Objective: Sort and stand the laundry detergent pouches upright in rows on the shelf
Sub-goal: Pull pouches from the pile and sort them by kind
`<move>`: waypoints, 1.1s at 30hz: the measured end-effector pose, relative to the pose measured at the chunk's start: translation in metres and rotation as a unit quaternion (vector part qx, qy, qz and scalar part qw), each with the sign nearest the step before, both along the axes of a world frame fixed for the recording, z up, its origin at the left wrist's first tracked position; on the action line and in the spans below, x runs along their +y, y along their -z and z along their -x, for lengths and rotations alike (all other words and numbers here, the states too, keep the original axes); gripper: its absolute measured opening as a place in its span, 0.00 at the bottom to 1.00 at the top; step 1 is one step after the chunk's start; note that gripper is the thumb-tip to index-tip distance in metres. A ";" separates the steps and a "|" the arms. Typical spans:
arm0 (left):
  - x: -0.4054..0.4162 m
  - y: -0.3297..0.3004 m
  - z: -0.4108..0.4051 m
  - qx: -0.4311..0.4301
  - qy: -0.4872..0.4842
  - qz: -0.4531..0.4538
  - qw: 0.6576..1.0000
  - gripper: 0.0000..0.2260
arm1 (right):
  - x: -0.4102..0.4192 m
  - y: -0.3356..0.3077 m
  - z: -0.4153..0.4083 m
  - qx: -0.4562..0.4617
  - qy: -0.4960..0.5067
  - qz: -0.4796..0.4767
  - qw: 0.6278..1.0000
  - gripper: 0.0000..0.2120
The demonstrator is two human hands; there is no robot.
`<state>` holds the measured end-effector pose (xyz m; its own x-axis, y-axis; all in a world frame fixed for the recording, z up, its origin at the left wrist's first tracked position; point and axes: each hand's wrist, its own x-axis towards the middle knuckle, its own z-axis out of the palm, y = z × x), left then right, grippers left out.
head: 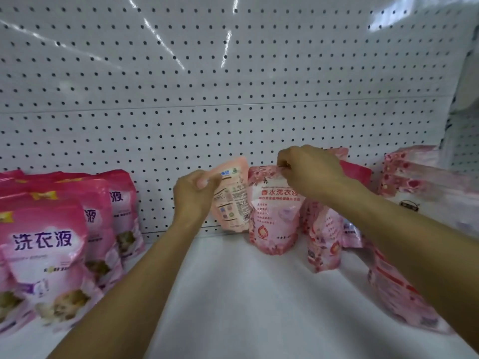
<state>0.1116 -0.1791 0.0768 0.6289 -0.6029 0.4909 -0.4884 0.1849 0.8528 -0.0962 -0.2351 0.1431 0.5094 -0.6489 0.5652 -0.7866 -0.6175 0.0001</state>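
Head view: L hand (193, 195) pinches top corner of a peach pouch (232, 200) at frame centre, back label facing cam, long axis near vertical, top tipped left, against the pegboard (233, 86). R hand (309, 171) pinches top edge of a pink floral pouch (272, 216) just right of it, upright, front facing cam, base on the white shelf (233, 294). Row of magenta pouches (51, 244) stands upright at lower left. More pink pouches at right, partly hidden by R arm.

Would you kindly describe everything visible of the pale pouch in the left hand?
The pale pink pouch looks like glossy soft plastic and shows its back: fine print, small icons and a barcode. It tilts, top toward the left, near the pegboard, its right side tucked behind a floral pouch. The left hand pinches its top corner.
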 end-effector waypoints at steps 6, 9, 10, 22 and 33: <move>0.057 -0.006 -0.004 -0.020 -0.012 -0.001 1.000 0.05 | 0.005 0.011 -0.017 0.075 0.014 0.088 0.993 0.22; 0.070 -0.002 -0.005 0.011 -0.007 -0.005 1.000 0.05 | 0.041 0.021 -0.016 -0.018 -0.050 0.131 0.990 0.22; 0.074 -0.001 -0.002 0.016 -0.005 -0.006 1.000 0.06 | 0.058 0.026 -0.016 -0.050 -0.082 0.061 0.993 0.22; 0.119 0.005 0.132 0.079 0.292 0.016 0.953 0.12 | 0.122 0.114 0.047 -0.297 -0.080 -0.214 0.927 0.07; 0.058 0.036 0.227 -0.012 0.197 0.016 0.980 0.22 | 0.126 0.111 0.255 -0.611 -0.015 -0.183 0.770 0.10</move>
<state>-0.1158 -0.1211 0.0411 0.3386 -0.7805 0.5255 -0.3942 0.3894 0.8325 -0.3509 -0.1096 0.0316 -0.2395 -0.8773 0.4159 -0.0451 -0.4178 -0.9074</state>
